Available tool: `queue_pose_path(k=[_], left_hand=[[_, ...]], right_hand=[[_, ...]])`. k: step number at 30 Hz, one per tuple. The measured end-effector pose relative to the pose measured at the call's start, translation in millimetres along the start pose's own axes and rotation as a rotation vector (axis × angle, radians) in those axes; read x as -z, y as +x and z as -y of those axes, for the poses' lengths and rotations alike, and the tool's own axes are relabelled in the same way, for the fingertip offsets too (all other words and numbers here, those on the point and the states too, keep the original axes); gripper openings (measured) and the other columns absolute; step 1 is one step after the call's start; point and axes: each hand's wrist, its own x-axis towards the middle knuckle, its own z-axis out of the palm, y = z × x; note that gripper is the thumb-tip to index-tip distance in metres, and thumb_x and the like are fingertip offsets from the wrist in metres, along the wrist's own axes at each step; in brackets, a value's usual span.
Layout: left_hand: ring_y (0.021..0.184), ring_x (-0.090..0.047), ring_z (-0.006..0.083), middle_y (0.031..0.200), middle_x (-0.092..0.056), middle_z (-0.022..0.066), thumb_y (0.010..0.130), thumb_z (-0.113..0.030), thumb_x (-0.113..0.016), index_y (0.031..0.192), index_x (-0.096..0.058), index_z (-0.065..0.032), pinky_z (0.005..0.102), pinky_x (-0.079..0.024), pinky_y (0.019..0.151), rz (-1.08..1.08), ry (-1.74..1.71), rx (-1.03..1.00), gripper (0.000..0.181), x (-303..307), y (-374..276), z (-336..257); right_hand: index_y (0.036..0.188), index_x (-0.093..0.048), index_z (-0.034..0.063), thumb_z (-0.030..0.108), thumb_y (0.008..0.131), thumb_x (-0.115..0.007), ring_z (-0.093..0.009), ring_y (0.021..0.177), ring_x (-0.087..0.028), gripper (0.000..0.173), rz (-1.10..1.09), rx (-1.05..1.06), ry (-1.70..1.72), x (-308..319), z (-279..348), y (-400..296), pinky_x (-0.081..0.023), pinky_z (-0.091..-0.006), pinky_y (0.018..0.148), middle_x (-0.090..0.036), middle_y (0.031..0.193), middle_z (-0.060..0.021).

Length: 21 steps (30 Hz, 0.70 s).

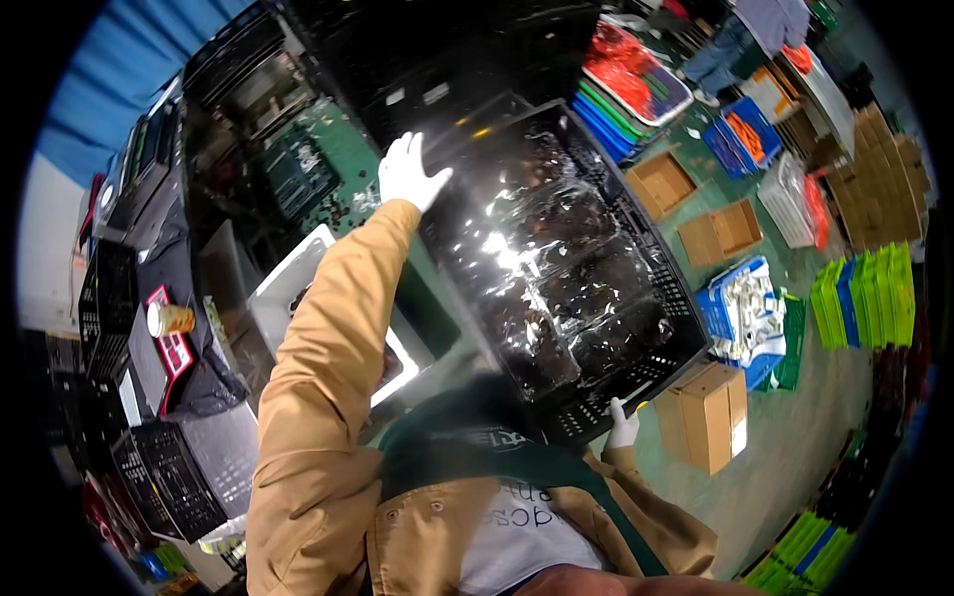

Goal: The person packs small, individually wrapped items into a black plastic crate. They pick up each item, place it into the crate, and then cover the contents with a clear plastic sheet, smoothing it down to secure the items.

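Note:
A black plastic crate [682, 339] extends before me, tilted in the view. Glossy clear-plastic packs with dark contents [566, 268] fill much of it; what is inside them is too dark to tell. My right hand [623, 426], in a white glove, grips the crate's near right corner, with the thumb over the rim. My left hand [411, 175], also white-gloved, is raised beside the crate's far left side with fingers apart and nothing in it. Behind it rises a dark stack of black crates [447, 52]; whether the hand touches them I cannot tell.
A white foam box [408, 372] lies under my left arm. To the left a paper cup [165, 319] stands on a dark surface. Cardboard boxes [704, 417], a blue crate of small packs [719, 298] and lime-green crates [868, 298] are at right. A person [745, 37] stands far right.

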Motion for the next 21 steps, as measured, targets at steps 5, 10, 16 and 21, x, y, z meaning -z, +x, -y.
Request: queue_pose_path(k=[5, 10, 16, 21], left_hand=[[0.107, -0.061, 0.0331, 0.112, -0.065, 0.0152, 0.081, -0.046, -0.060, 0.115, -0.060, -0.0104, 0.0419, -0.046, 0.093, 0.496, 0.001, 0.242, 0.050, -25.8, -19.7, 10.5], [0.097, -0.062, 0.0340, 0.100, -0.066, 0.0159, 0.084, -0.035, -0.060, 0.100, -0.061, -0.0103, 0.0434, -0.049, 0.085, 0.533, -0.111, 0.220, 0.030, -3.2, -66.9, 39.4], [0.097, -0.064, 0.0330, 0.100, -0.067, 0.0159, 0.079, -0.031, -0.062, 0.104, -0.065, -0.0065, 0.0416, -0.050, 0.084, 0.438, -0.203, 0.239, 0.035, 82.4, -147.1, 77.3], [0.101, -0.061, 0.0350, 0.102, -0.066, 0.0192, 0.084, -0.039, -0.058, 0.112, -0.062, -0.0059, 0.0423, -0.047, 0.088, 0.414, -0.158, 0.493, 0.044, 195.2, -239.3, 125.5]], right_hand=[[0.081, -0.059, 0.0035, 0.029, 0.087, -0.068, -0.009, 0.057, -0.050, 0.028, -0.164, -0.042, -0.020, 36.3, -12.8, 16.3, -0.040, -0.0250, 0.054, -0.058, 0.066, -0.0010], [0.075, -0.064, 0.0002, 0.042, 0.083, -0.068, -0.011, 0.057, -0.047, 0.042, -0.257, -0.022, -0.373, 52.4, 14.3, 58.6, -0.039, -0.0267, 0.055, -0.057, 0.066, -0.0024], [0.079, -0.062, 0.0018, 0.037, 0.088, -0.062, -0.010, 0.055, -0.046, 0.036, 0.029, 0.180, -0.524, 48.9, 119.8, 114.4, -0.036, -0.0249, 0.054, -0.054, 0.064, -0.0009], [0.080, -0.062, 0.0029, 0.037, 0.089, -0.061, -0.010, 0.055, -0.045, 0.035, 0.448, 0.332, -0.697, -32.1, 214.7, 111.7, -0.035, -0.0246, 0.054, -0.052, 0.063, 0.0000]])
